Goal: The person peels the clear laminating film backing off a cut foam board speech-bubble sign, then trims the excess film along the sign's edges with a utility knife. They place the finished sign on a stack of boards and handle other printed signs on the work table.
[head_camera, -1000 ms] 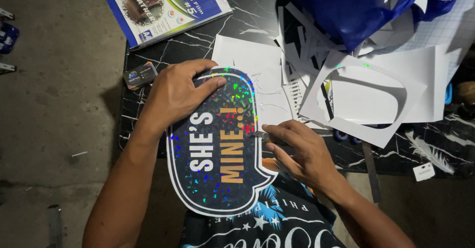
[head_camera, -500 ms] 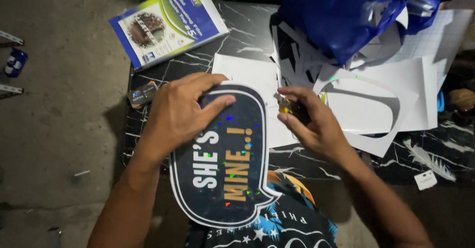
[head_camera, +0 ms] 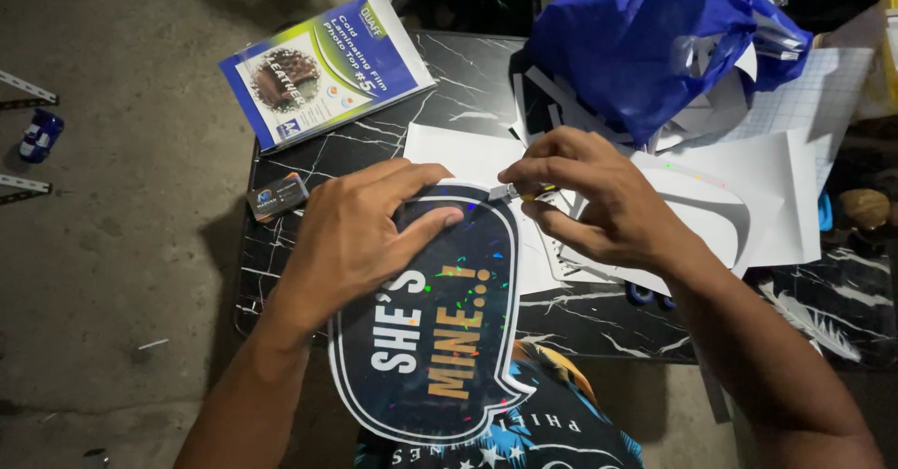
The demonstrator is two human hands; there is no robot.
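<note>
A black marbled counter fills most of the view, with bare concrete floor to its left. At the counter's far right a blue bag slumps over a heap of white paper offcuts. A blue film pack lies at the far left corner, hanging partly over the edge. The sign, a dark speech-bubble shape with a white border, pale and orange lettering and glitter flecks, lies half on the counter and half out over the near edge above the person's patterned clothing. A white sheet sits under its top end. The left hand lies flat on the sign's upper left, fingers spread and pressing down, gripping nothing. The right hand is at the sign's top right edge, its fingers pinched together on a small knife with a yellow band, the tip touching the sign's border. A small dark box rests just left of the left hand. On the floor at far left lies a tiny blue object.
</note>
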